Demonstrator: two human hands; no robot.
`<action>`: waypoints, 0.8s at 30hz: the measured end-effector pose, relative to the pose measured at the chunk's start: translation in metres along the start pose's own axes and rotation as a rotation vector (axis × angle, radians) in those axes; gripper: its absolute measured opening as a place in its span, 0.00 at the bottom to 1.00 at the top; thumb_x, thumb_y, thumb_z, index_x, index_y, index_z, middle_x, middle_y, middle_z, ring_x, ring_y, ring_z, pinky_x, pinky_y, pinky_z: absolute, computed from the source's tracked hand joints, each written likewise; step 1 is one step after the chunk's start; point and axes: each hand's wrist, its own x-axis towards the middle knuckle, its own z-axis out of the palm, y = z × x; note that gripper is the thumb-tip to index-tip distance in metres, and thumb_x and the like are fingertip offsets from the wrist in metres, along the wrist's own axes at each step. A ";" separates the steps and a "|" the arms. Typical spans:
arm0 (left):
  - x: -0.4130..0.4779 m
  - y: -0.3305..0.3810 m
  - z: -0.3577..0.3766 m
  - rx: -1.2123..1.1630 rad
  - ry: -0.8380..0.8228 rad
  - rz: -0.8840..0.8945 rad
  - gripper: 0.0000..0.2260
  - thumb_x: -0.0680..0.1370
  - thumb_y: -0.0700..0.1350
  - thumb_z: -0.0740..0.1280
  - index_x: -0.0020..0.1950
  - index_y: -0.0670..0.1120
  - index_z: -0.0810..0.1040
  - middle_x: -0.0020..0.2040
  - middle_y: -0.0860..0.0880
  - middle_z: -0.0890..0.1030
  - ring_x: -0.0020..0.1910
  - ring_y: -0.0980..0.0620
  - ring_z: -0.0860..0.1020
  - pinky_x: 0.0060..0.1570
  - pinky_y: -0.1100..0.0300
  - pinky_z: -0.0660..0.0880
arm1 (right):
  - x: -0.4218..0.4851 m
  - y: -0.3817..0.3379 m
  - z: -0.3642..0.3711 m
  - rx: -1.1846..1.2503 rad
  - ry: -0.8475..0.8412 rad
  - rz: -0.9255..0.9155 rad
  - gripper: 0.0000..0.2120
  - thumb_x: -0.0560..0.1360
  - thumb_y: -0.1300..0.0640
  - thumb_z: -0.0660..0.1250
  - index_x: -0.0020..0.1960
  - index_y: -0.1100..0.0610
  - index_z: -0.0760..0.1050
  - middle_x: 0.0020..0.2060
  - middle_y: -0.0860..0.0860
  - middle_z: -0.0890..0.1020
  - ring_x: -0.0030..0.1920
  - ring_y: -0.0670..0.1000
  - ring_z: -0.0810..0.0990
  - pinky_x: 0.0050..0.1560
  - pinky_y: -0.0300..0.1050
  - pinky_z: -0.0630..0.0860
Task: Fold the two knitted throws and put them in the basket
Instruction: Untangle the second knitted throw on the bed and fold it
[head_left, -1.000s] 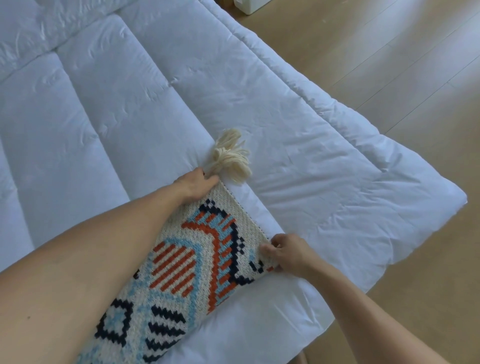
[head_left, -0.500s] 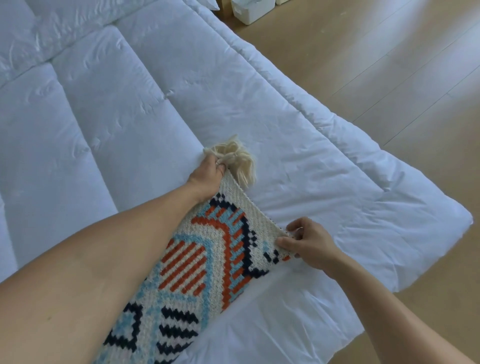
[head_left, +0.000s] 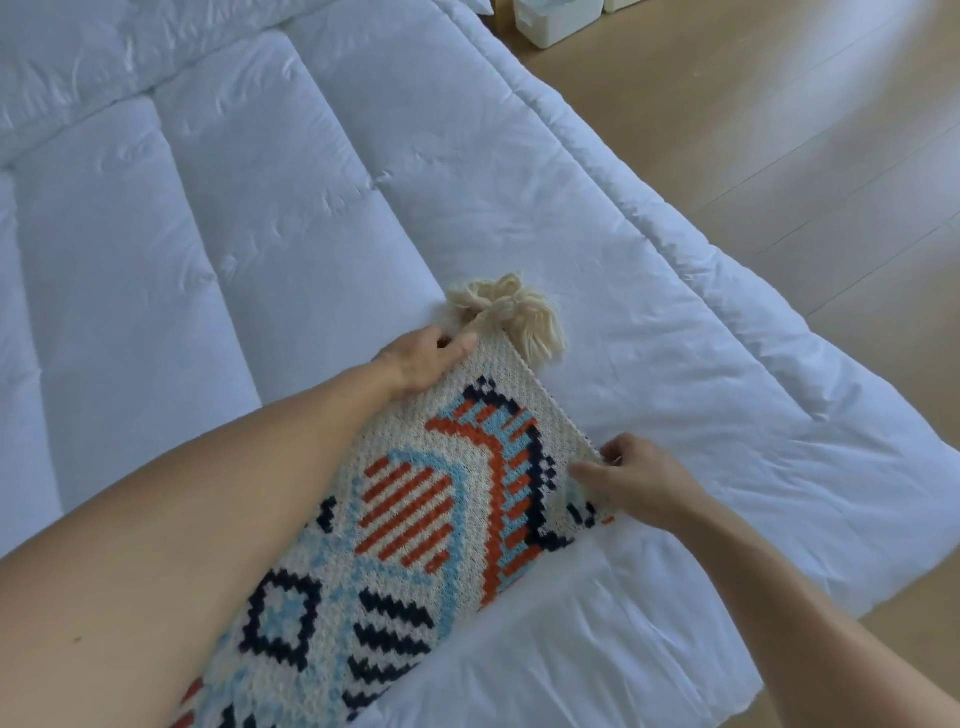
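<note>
knitted throw (head_left: 415, 519) lies folded on the white duvet (head_left: 260, 234); left hand (head_left: 423, 358) pinches its far corner below the tassel (head_left: 511, 312), right hand (head_left: 631, 480) now pinches the near corner, edges squared; basket unseen.

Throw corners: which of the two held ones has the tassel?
The far corner pinched by the left hand; the cream tassel hangs off it. The right hand holds a bare corner.

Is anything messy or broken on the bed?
Nothing looks broken. The only untidy bit is the cream tassel at the far corner of the knitted throw, bunched and tangled beside the left hand. The white duvet is just wrinkled.
</note>
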 end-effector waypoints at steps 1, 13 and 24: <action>-0.006 -0.007 -0.003 0.035 -0.029 -0.020 0.35 0.71 0.76 0.48 0.57 0.48 0.72 0.61 0.41 0.76 0.54 0.47 0.75 0.57 0.49 0.73 | 0.003 -0.010 -0.001 0.005 0.012 -0.006 0.23 0.74 0.38 0.66 0.45 0.59 0.77 0.36 0.55 0.84 0.33 0.48 0.78 0.35 0.42 0.71; -0.007 -0.019 0.020 0.191 0.345 0.116 0.16 0.81 0.62 0.54 0.50 0.48 0.65 0.37 0.49 0.74 0.31 0.50 0.72 0.28 0.59 0.65 | 0.026 -0.018 0.010 -0.174 0.375 -0.156 0.19 0.82 0.39 0.52 0.47 0.54 0.67 0.36 0.49 0.75 0.35 0.50 0.73 0.34 0.48 0.69; -0.081 -0.035 0.076 0.303 0.676 0.231 0.32 0.79 0.56 0.54 0.79 0.41 0.55 0.79 0.42 0.54 0.79 0.44 0.51 0.76 0.42 0.48 | 0.026 -0.068 0.036 -0.553 0.356 -0.572 0.30 0.82 0.38 0.46 0.80 0.48 0.49 0.80 0.49 0.49 0.80 0.51 0.42 0.78 0.54 0.45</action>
